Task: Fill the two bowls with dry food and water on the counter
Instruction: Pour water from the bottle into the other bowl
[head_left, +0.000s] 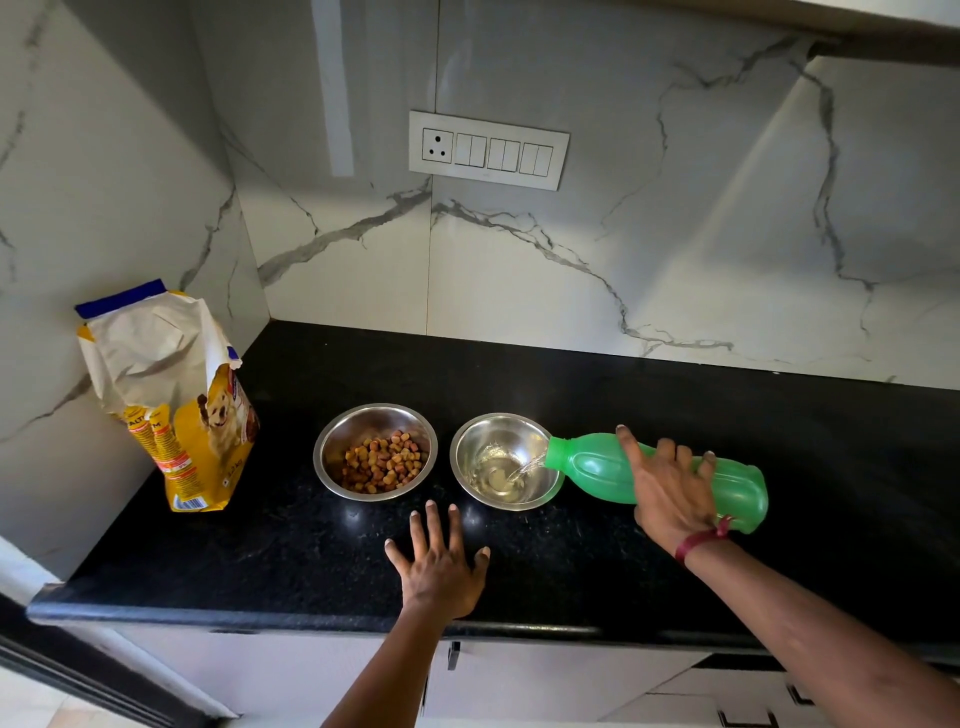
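Observation:
Two steel bowls stand side by side on the black counter (270, 551). The left bowl (332, 447) holds brown dry food (382, 462). The right bowl (467, 447) has a little water in its bottom. My right hand (670, 488) grips a green bottle (597, 467) tipped on its side, mouth over the right bowl's rim, and a thin stream of water runs from it into the bowl. My left hand (441, 566) rests flat on the counter in front of the bowls, fingers spread, holding nothing.
An opened yellow dog food bag (176, 400) stands upright at the counter's left end against the marble wall. A white switch panel (488, 150) sits on the back wall. Cabinet drawers (571, 680) lie below the counter's front edge.

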